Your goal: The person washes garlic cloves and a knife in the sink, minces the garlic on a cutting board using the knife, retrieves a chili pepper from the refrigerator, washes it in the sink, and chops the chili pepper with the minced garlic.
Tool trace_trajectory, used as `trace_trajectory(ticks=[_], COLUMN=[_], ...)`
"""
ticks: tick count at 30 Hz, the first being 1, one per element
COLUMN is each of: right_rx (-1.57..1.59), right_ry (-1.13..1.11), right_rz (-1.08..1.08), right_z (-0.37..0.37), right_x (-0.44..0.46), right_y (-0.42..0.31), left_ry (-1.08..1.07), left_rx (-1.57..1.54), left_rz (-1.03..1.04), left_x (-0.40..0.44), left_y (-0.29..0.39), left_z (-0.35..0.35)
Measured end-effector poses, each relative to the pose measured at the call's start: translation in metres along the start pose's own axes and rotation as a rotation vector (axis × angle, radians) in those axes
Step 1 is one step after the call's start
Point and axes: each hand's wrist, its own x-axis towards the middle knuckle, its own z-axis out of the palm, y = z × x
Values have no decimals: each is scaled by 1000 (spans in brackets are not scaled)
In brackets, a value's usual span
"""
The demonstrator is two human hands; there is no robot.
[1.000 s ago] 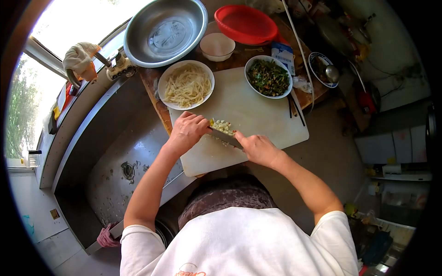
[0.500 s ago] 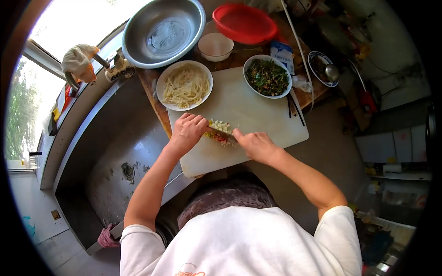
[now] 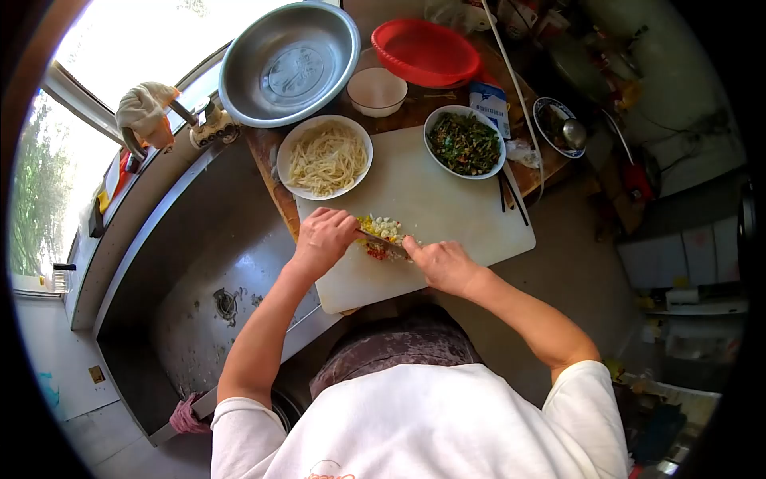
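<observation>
A kitchen knife [image 3: 383,239] lies across a small heap of chopped garlic [image 3: 388,228] and red bits on the white cutting board [image 3: 471,219]. My right hand [image 3: 444,265] is closed round the handle end. At the other end, the fingers of my left hand [image 3: 324,239] are closed on the tip of the blade. Some yellow and red chopped pieces [image 3: 377,251] show on both sides of the blade. Behind my left hand stands a white bowl [image 3: 282,164] of pale strips that look like noodles [image 3: 327,160].
A bowl [image 3: 471,174] of chopped greens stands at the board's far right, beside dark chopsticks [image 3: 517,203]. Farther back are a metal basin [image 3: 238,76], a small bowl [image 3: 377,100] and a red basket [image 3: 431,80]. A steel sink [image 3: 239,271] lies to the left.
The whole view has shifted slightly, so the board and bowls sit a little lower. Both hands stay on the knife, and the heap is spread a little differently round the blade.
</observation>
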Motion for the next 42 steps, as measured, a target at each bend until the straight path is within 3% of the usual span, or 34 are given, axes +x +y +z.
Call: trace_trajectory(ticks=[5,11,17,25,32,39,42], right_rx=[38,80,85,73,37,-94,2], right_ry=[-92,-17,-15,-15,80,92,66], right_rz=[44,85,47,90,93,164,129], right_z=[-42,7,-22,11,-11,8,7], right_x=[-2,-3,3,-1,-9,-8,-8], right_y=[1,28,11,10,5,12,9], left_ry=[-10,-28,-42,-10,-34,-72,-43], left_rx=[-90,-22,-74,-10,-54,-72,-76], left_rz=[8,-37,-43,-45,35,51,39], left_x=[26,26,25,15,32,40,29], left_y=[-10,3,-4,3,2,-2,-2], left_z=[-4,22,7,14,-9,21,13])
